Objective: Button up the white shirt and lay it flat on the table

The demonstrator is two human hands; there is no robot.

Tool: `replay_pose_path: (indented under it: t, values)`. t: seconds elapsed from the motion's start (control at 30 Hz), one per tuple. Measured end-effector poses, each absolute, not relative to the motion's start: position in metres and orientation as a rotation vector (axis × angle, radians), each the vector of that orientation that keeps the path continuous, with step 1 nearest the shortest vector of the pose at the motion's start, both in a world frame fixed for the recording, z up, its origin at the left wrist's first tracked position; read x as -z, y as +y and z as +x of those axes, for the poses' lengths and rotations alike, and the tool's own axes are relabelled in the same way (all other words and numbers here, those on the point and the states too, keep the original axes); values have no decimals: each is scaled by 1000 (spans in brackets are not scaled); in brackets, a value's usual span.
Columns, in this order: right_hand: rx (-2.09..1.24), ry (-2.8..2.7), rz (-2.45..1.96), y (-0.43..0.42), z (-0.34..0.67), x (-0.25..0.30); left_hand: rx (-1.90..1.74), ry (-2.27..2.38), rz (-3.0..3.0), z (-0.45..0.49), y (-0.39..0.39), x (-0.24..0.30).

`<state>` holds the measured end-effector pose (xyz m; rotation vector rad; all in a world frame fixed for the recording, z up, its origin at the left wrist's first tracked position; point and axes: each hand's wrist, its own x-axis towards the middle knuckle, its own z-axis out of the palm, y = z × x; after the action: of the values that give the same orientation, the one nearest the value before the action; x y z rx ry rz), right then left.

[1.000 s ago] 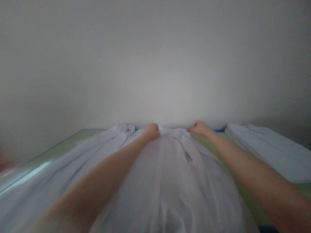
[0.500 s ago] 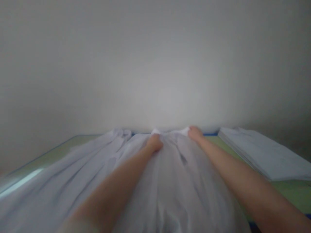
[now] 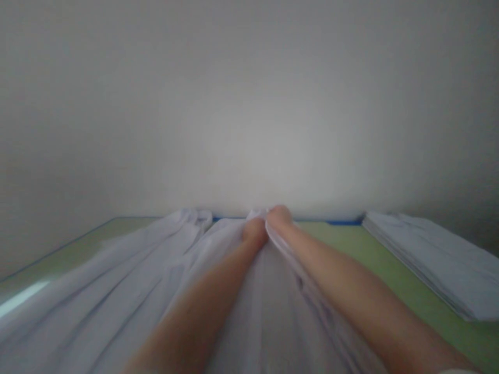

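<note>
A long white cloth garment (image 3: pixel 273 306) lies lengthwise in front of me, its top end near the wall. My left hand (image 3: pixel 255 232) is closed on the cloth close to that top end. Right beside it, my right hand (image 3: pixel 279 216) grips the garment's far edge, so the two hands nearly touch. The right side of the cloth is drawn inward under my right forearm. Blur hides the fingertips, and I cannot tell exactly what kind of garment it is.
More white garments (image 3: pixel 128 291) lie spread in long folds on the left. A flat stack of folded white cloth (image 3: pixel 440 259) rests on the right of the green tabletop (image 3: pixel 339 244), which has a blue edge. A plain wall (image 3: pixel 249 104) rises behind.
My right hand has moved left with the garment's right edge, from apart to beside my left hand. More green tabletop shows on the right.
</note>
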<state>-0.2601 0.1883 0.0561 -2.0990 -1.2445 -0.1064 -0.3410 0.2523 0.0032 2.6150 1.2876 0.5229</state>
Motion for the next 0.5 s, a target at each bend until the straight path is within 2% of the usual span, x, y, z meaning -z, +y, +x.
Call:
replay_pose_path:
  t: [0.2,0.5]
  values:
    - [90,-1224,-2121,173,-246,0,-560,1326,2607,-341,252,-2]
    - [14,-1298,-2001,173,-237,4,-766,1124,2526,-346,257,-1]
